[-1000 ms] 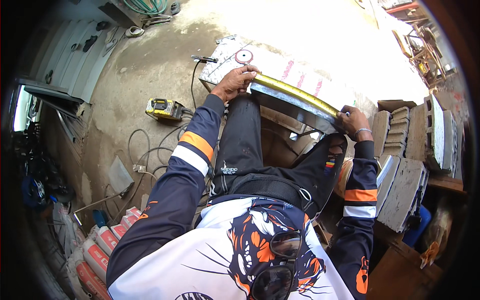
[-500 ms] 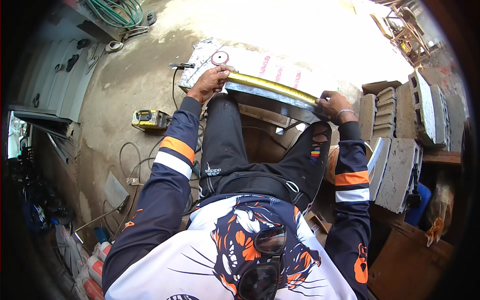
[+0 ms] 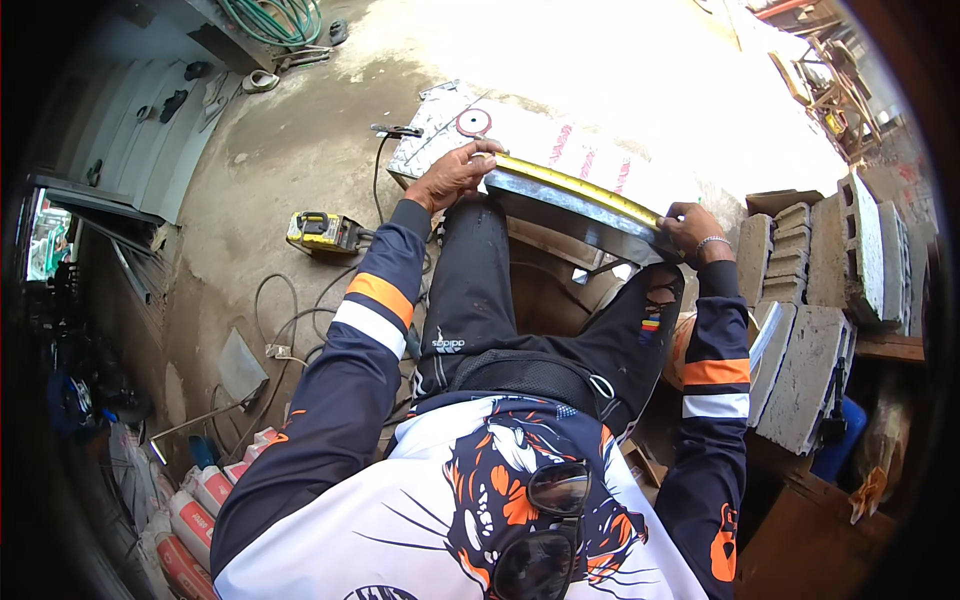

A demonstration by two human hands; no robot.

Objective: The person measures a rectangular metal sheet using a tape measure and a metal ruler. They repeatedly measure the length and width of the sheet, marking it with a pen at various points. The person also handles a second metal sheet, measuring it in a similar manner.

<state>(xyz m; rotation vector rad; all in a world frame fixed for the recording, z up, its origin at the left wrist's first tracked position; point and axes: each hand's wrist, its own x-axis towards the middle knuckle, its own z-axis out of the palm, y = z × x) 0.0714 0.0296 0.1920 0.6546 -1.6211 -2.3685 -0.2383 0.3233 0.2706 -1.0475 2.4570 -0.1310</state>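
A yellow measuring tape [image 3: 580,187] stretches between the person's two hands along the upper edge of a grey metal piece [image 3: 570,212], at the near side of a pale worktop [image 3: 424,152] and just beyond the knees. The tape is a flat, narrow, bright yellow strip with fine dark marks; it slants down from left to right, and its surface looks clean. The metal piece is long and straight-sided, with a bluish, mottled sheen on its upper strip and a darker, smoother face below that brightens toward the right end.

The left hand [image 3: 456,176] pinches the tape's left end between thumb and fingers. The right hand [image 3: 690,230] is curled round its other end, the fingers partly hiding it. A reddish-rimmed disc [image 3: 473,123] lies on the worktop near the left hand.
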